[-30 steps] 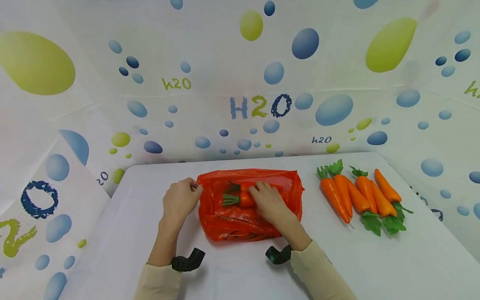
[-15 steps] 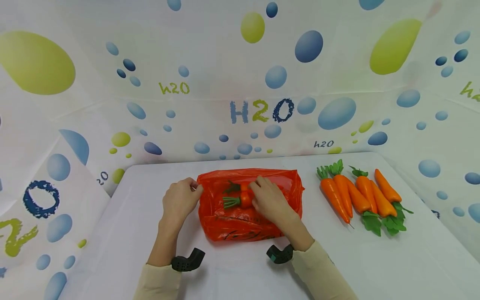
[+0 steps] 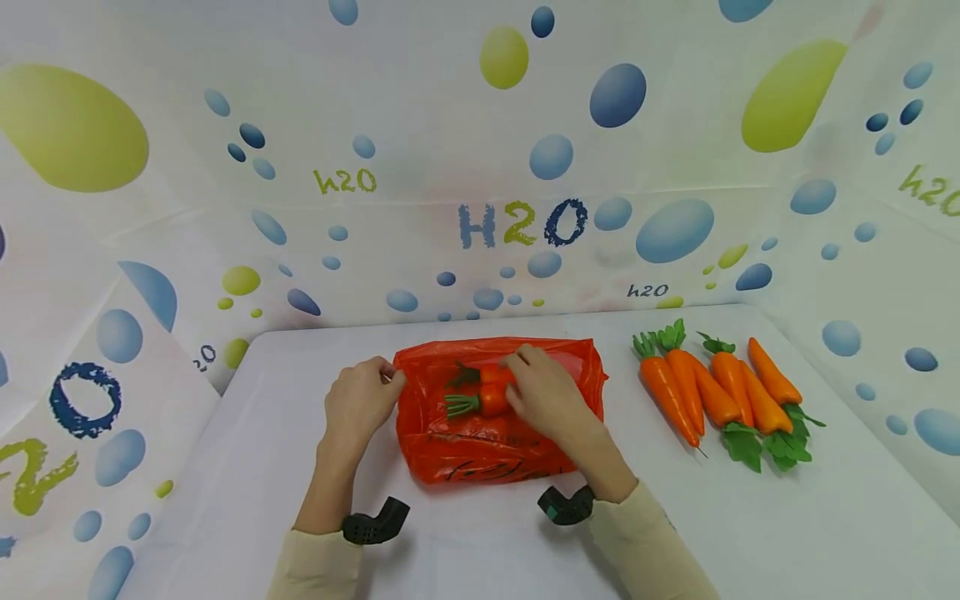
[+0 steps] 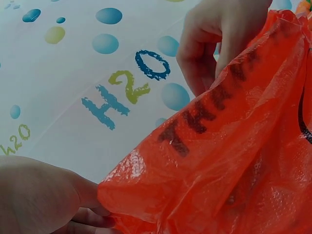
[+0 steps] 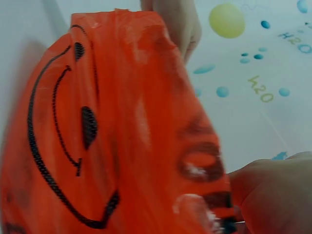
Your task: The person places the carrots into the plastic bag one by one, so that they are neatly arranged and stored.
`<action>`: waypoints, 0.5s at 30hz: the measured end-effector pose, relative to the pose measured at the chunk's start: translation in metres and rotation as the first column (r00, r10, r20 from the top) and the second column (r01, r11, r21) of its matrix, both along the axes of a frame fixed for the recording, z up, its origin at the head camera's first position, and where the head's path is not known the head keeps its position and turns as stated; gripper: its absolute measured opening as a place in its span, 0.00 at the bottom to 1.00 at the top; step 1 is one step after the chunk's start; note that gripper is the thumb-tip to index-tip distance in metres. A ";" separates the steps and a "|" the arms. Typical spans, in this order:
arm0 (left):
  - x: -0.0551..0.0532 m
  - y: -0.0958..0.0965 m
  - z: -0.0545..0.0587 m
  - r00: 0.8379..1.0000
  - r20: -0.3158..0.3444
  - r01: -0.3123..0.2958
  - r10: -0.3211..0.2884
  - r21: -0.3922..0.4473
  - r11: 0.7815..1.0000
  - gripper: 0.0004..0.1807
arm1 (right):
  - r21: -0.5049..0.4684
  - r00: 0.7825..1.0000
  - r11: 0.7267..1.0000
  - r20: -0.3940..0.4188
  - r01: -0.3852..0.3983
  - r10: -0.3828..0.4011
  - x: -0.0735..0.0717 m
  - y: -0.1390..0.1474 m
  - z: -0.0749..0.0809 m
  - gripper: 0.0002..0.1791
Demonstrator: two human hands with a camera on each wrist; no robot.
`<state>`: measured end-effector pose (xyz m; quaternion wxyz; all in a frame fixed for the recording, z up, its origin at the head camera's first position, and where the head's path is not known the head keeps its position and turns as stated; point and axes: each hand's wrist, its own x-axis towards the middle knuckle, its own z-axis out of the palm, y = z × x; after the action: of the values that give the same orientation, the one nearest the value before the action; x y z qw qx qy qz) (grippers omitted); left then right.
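Observation:
In the head view a red plastic bag (image 3: 487,462) lies in the middle of the table, its mouth spread open. Orange carrots with green tops, such as the lower carrot (image 3: 491,402), rest inside. My left hand (image 3: 360,400) pinches the bag's left edge; the left wrist view also shows this hand (image 4: 44,195) at the bag's corner. Over the opening, my right hand (image 3: 547,396) reaches in from the right with relaxed fingers close to the carrots. Its palm covers their far ends. The right wrist view has the bag (image 5: 131,97) in front of that hand (image 5: 273,195).
Several more carrots (image 3: 720,396) with leafy tops lie side by side on the right of the white table (image 3: 247,467). A patterned curtain (image 3: 420,125) with blue and green drops hangs behind and at the sides. Each wrist wears a black camera mount (image 3: 378,521).
My right hand has shifted slightly right and back off the carrots, which stay in place in the bag. My left hand keeps its pinch on the bag edge.

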<state>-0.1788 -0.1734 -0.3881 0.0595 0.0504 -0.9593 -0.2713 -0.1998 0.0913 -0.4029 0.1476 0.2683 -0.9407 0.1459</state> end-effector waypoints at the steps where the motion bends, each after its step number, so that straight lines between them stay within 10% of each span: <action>1: 0.000 0.000 0.000 1.000 0.001 0.000 0.000 0.001 1.000 0.17 | -0.004 1.000 1.000 0.006 0.005 -0.005 0.000 0.001 0.002 0.16; 15: -0.001 0.001 -0.001 1.000 0.009 -0.001 0.001 0.006 1.000 0.17 | -0.065 0.997 0.995 0.029 0.078 -0.076 0.002 0.017 0.017 0.16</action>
<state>-0.1794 -0.1727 -0.3892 0.0550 0.0522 -0.9588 -0.2738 -0.1979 0.1079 -0.3860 0.1496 0.2249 -0.9468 0.1748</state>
